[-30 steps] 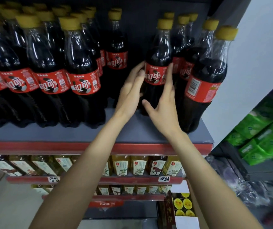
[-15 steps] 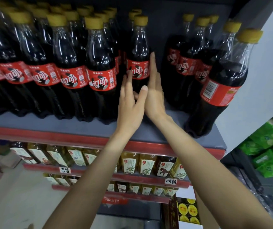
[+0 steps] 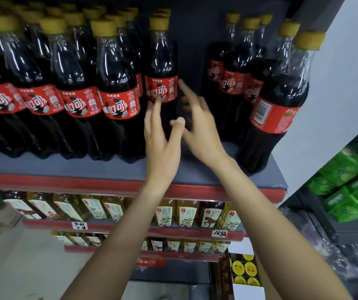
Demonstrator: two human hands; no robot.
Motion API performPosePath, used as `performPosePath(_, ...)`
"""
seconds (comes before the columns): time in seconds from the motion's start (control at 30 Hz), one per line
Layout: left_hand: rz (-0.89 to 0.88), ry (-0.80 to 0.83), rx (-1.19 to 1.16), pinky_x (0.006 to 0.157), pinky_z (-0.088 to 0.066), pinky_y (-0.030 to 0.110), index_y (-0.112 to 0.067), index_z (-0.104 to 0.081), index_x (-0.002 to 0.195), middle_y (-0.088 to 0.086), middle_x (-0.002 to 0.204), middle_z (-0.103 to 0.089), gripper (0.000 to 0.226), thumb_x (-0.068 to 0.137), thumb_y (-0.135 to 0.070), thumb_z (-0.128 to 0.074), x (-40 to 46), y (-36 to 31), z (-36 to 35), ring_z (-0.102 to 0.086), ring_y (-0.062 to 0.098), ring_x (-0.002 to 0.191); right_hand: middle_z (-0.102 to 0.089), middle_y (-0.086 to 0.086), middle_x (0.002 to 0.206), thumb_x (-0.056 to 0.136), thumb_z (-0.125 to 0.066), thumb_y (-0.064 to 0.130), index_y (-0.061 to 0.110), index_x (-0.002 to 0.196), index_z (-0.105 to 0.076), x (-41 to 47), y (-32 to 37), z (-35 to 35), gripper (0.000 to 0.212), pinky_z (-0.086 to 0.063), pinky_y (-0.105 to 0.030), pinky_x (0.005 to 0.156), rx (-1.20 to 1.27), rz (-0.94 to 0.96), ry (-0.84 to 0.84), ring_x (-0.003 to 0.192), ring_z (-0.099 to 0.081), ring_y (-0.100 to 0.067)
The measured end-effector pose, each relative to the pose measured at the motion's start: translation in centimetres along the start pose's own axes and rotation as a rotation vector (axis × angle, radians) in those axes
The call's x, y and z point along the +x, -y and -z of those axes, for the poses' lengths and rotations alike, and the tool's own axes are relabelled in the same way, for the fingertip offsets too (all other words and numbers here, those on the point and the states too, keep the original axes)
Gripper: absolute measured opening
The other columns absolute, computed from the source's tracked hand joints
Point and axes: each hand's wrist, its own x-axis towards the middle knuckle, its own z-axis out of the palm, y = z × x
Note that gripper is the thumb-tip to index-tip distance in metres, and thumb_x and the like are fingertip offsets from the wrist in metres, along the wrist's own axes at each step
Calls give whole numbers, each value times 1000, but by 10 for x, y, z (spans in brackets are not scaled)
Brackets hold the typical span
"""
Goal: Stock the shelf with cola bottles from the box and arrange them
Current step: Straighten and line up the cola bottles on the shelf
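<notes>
Cola bottles with yellow caps and red labels stand in rows on the grey shelf (image 3: 65,167). One cola bottle (image 3: 162,68) stands at the right end of the left group. My left hand (image 3: 162,139) is raised in front of it with straight fingers, fingertips at its label. My right hand (image 3: 197,122), blurred, is spread just right of that bottle, in the gap between the two groups, holding nothing. A second group of bottles (image 3: 236,79) stands to the right. At the shelf's right front corner is another bottle (image 3: 279,98).
Below are red-edged shelves with several yellow and dark drink bottles (image 3: 186,215) and handwritten price tags (image 3: 219,233). A box of yellow-lidded cans (image 3: 244,270) sits low right. Green packets (image 3: 351,187) fill a rack at the far right. The floor lies lower left.
The bottle I held a second ago now stands beside the left group. My hands, pressed together half a second ago, have parted; the right one is spreading toward the gap. The view shifted right.
</notes>
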Motion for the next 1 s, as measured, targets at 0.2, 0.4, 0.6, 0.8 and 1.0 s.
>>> performPosePath(0.2,-215,97,-198,98,-43,26,-16,-51,119,-3,114,-61,28,91,-18,-49,-16,-9,-27,-58,12,112,-65,-2,101,92,-51,-3,3,106,-66,-88,1,54,22,-50,-32,84,-100,152,-600,94,-62,-17)
performPosePath(0.4,213,555,-278,100,-40,19,-27,-40,136,-2,133,-53,34,103,-22,-34,-5,-35,-74,-50,12,124,-43,-3,142,87,-56,15,15,145,-30,-99,-23,77,64,-40,-44,105,9,-219,-534,129,-44,-17)
performPosePath(0.6,37,414,-280,108,-41,35,-36,-41,134,-29,126,-54,38,98,-22,-43,-27,-17,-50,-50,0,124,-47,2,142,83,-70,13,16,148,-23,-82,-18,82,80,-43,-21,103,128,-139,-221,126,-49,-4)
performPosePath(0.8,-163,252,-190,112,-33,26,-31,-38,136,-15,145,-38,40,96,-28,-40,-35,-10,-4,-35,6,138,-56,8,124,75,-79,22,11,137,-24,-44,-11,49,84,-45,-25,101,301,-125,50,114,-57,0)
performPosePath(1.0,-197,65,-75,106,-38,23,-36,-44,136,-4,148,-37,41,96,-32,-40,-33,-2,24,-38,11,136,-49,-3,125,75,-81,29,17,137,-39,-28,-9,19,76,-41,-28,105,213,-60,79,120,-47,-8)
